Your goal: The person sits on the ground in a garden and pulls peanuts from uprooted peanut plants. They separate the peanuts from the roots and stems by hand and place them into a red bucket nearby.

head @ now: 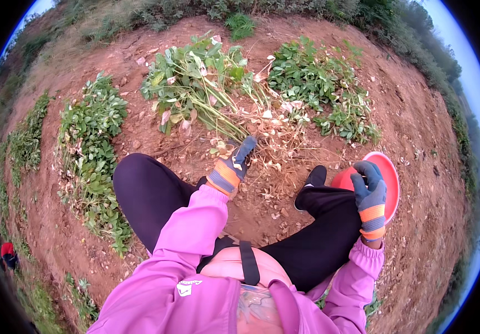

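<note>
My left hand (pixel 236 163), in a blue-grey glove with an orange cuff, is at the root end of a bundle of uprooted leafy plants (pixel 206 87) lying on the soil. Its thumb side rests by the stems; whether it grips them is hard to tell. Dry, pale roots and withered leaves (pixel 279 133) are heaped just beyond and to the right of it. My right hand (pixel 367 179), gloved alike, is over a red plastic basin (pixel 390 183) beside my right leg. Its fingers are curled, and their tips and anything between them cannot be made out.
Another heap of green plants (pixel 307 75) lies at the upper right, and a long row (pixel 94 150) runs down the left. My shoe (pixel 317 175) stands near the basin. Shrubs border the reddish soil. A person in red (pixel 8 250) is far off at the lower left.
</note>
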Demonstrator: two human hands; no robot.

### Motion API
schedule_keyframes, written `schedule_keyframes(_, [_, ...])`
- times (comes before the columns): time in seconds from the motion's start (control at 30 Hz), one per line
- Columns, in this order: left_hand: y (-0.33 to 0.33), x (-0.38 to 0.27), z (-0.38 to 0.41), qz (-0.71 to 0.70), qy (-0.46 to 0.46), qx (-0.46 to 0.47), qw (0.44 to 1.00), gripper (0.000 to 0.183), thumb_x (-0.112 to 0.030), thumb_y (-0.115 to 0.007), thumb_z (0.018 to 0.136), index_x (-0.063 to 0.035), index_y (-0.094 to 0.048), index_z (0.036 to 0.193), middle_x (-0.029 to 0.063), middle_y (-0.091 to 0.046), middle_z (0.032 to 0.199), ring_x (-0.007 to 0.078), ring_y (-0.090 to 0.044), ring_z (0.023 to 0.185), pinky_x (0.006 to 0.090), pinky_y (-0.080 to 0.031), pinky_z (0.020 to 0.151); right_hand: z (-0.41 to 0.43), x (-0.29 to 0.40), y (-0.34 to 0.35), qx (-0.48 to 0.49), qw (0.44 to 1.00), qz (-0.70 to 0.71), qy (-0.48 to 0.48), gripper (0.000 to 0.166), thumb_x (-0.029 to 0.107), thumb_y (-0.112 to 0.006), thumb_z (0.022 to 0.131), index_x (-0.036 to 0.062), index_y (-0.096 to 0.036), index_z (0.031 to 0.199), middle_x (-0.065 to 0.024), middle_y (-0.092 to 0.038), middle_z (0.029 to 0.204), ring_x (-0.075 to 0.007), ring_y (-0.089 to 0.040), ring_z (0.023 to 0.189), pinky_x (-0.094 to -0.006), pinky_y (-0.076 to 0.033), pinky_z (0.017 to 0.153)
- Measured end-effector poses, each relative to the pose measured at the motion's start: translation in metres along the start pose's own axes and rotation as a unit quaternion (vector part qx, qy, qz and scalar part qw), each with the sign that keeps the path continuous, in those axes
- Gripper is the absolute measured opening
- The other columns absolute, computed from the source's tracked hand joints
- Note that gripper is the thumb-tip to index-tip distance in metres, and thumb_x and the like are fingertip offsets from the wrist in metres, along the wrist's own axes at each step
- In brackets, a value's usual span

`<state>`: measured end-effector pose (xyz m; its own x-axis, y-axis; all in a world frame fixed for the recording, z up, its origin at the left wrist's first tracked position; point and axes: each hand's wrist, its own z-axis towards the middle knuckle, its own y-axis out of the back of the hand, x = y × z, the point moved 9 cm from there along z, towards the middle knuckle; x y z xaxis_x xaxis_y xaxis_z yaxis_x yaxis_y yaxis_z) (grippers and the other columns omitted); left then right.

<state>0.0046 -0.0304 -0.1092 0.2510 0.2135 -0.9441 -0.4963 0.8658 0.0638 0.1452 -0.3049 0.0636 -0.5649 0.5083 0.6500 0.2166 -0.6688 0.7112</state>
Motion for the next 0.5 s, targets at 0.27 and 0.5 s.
schedule_keyframes(0.27, [-0.016,-0.035,0.006,0.161,-0.136,0.056,0.976,0.059,0.001,-0.051,0.074,-0.0066,-0.037,0.131,0.0128,-0.048,0.125,0.0275,-0.049,0.113,0.0339,-0.040,0.095,0.030,0.091,-0.101,0.045,0.979,0.139,0.140,0.018,0.002,-0.060,0.075,0.0032,-0.060,0.093,-0.0120,-0.056,0.084,-0.0260,-0.056,0.073,-0.0320,-0.044,0.063])
schedule_keyframes(0.5, [-0.014,-0.019,0.011,-0.084,-0.044,0.016,0.995,0.050,0.005,-0.042,0.078,-0.0066,-0.042,0.126,0.0114,-0.047,0.125,0.0259,-0.047,0.116,0.0349,-0.039,0.096,0.048,0.092,-0.149,0.080,0.979,0.029,0.185,0.035,-0.001,-0.059,0.068,0.0059,-0.059,0.103,-0.0132,-0.056,0.092,-0.0294,-0.054,0.085,-0.0341,-0.044,0.072])
